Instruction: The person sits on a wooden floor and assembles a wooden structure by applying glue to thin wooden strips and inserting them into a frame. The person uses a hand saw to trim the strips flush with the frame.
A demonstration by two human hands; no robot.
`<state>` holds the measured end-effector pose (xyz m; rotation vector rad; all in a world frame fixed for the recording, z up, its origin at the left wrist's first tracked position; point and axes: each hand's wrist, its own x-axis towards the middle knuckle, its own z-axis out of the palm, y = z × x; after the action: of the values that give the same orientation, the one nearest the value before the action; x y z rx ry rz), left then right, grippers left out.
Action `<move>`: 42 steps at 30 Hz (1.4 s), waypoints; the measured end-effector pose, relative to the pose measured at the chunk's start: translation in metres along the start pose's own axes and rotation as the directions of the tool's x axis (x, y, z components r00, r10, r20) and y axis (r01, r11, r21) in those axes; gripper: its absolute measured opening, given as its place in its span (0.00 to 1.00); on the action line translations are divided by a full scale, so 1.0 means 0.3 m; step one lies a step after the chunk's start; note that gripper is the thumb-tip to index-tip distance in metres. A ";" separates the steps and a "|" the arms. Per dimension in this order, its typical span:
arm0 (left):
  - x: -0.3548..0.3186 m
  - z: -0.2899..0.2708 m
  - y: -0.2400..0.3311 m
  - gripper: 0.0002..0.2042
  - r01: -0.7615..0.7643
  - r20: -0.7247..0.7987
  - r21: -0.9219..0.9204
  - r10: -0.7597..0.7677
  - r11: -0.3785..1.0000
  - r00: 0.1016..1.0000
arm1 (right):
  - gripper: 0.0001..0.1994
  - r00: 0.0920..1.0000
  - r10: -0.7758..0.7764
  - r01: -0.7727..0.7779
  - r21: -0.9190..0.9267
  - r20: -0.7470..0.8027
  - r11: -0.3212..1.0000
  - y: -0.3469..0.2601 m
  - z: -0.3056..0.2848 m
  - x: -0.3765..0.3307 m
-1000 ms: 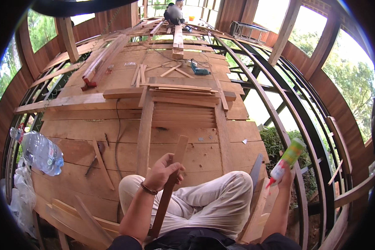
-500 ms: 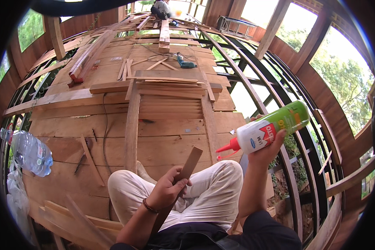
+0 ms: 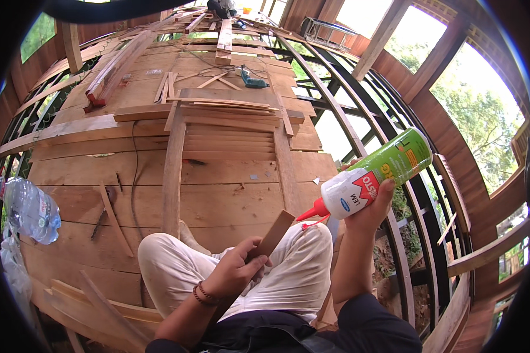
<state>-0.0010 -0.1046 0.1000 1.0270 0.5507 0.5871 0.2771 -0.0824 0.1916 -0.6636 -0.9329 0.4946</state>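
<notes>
My left hand [image 3: 241, 266] is closed around a narrow brown wooden slat [image 3: 277, 234], which slants up and to the right over my lap. My right hand [image 3: 371, 206] grips a white and green glue bottle [image 3: 374, 173], tilted so its red nozzle points down and left. The nozzle tip hangs close to the slat's upper end; whether they touch I cannot tell. A red cap dangles by its strap beside the nozzle. Ahead of my crossed legs lies a wooden frame [image 3: 172, 170] with several thin slats [image 3: 229, 138] set across between its side rails.
A clear plastic water bottle [image 3: 32, 212] stands at the left. Wood strips [image 3: 118, 220] and a teal power tool [image 3: 253, 78] with a cable lie on the boards. At the right, dark metal beams [image 3: 388, 217] have open gaps between them. Another person [image 3: 222, 7] sits far ahead.
The glue bottle has moved left and its nozzle is now nearer the slat's upper end. The slat has shifted slightly right relative to my knees. The whole view has turned a little.
</notes>
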 end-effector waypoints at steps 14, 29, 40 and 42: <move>0.005 0.020 -0.003 0.16 0.008 0.038 0.112 -0.012 0.994 0.999 | 0.35 0.992 -0.106 0.110 -0.042 0.073 0.993 -0.026 0.053 0.019; -0.004 0.044 0.020 0.22 0.013 0.070 0.189 -0.027 0.982 0.997 | 0.36 0.993 -0.113 0.115 -0.050 0.041 0.992 -0.016 0.021 0.009; 0.004 0.042 0.006 0.21 -0.012 0.058 0.189 0.001 0.982 0.998 | 0.38 0.991 -0.123 0.132 -0.204 0.057 0.970 -0.011 -0.002 0.008; -0.017 0.046 0.038 0.21 -0.112 0.050 0.251 0.102 0.962 0.994 | 0.38 0.989 -0.123 0.114 -0.104 -0.084 0.988 -0.015 0.000 0.013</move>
<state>0.0025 -0.1121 0.1167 1.3135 0.5498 0.6024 0.2795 -0.0829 0.1970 -0.7098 -0.9100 0.3120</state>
